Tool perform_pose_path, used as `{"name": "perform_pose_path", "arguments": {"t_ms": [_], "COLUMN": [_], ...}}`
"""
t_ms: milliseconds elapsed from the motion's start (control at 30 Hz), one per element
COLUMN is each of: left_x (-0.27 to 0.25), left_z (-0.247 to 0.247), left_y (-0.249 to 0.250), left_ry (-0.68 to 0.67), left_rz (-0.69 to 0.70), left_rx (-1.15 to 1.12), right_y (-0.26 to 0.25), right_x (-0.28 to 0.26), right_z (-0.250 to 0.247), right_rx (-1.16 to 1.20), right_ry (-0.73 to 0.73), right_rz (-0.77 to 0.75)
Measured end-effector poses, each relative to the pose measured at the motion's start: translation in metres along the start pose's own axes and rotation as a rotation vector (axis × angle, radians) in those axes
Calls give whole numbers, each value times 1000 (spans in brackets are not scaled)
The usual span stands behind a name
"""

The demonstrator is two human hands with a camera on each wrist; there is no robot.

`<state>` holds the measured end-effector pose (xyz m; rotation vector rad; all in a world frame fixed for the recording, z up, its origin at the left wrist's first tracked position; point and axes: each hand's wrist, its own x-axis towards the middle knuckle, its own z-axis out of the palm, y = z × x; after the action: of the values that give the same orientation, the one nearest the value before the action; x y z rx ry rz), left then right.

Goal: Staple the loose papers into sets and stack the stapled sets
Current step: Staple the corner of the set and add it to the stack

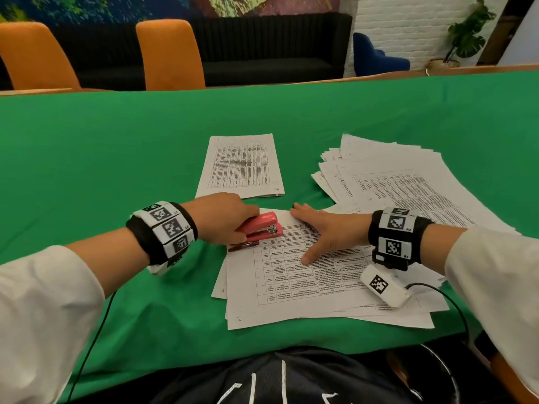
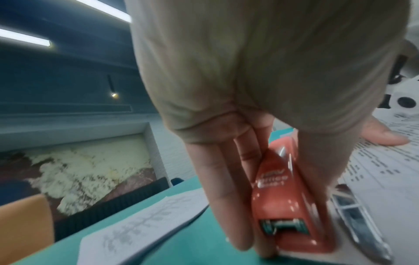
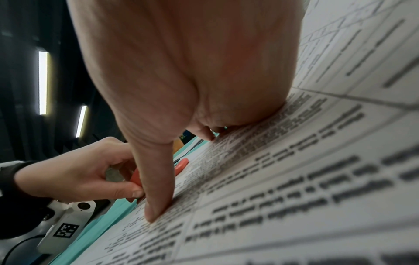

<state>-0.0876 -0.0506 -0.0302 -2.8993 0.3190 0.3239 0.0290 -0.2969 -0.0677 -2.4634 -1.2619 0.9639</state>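
Head view: the green surface (image 1: 116,158) carries three groups of paper. A squared-up set (image 1: 240,166) lies alone at the far middle, and it looks like the start of the finished stack, though no staple can be made out from here. To the right sprawls a fanned heap of loose papers (image 1: 408,182), still unsorted. Nearest the person is the set in hand (image 1: 306,281), its sheets not quite aligned at the lower edge. The left hand (image 1: 221,217) grips the pink stapler (image 1: 261,227), whose mouth sits over the top left corner of that set. The right hand (image 1: 329,231) lies flat with fingers spread, pressing the sheets down.

Left wrist view: the left hand's fingers (image 2: 217,188) curl along the stapler (image 2: 292,206), thumb on the other side, with the metal base (image 2: 358,215) splayed out beside it on the paper. Whether the staple has been driven cannot be told.

Right wrist view: the right hand's thumb (image 3: 156,188) and palm bear straight down on the printed sheet (image 3: 294,179); it holds nothing.

My judgement: one set seems done, a second is at the stapling step, and most of the work remains in the loose heap.
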Motion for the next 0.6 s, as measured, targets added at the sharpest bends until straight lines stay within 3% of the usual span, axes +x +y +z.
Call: {"name": "perform_pose_path", "arguments": {"t_ms": [600], "left_x": [-15], "left_z": [13], "left_y": [-16], "left_ry": [6], "left_rz": [-141], "left_rx": [-167], "right_y": [3], "right_x": [-2], "right_z": [0], "right_rx": [31], "right_ry": [11], "right_rz": [-1]}}
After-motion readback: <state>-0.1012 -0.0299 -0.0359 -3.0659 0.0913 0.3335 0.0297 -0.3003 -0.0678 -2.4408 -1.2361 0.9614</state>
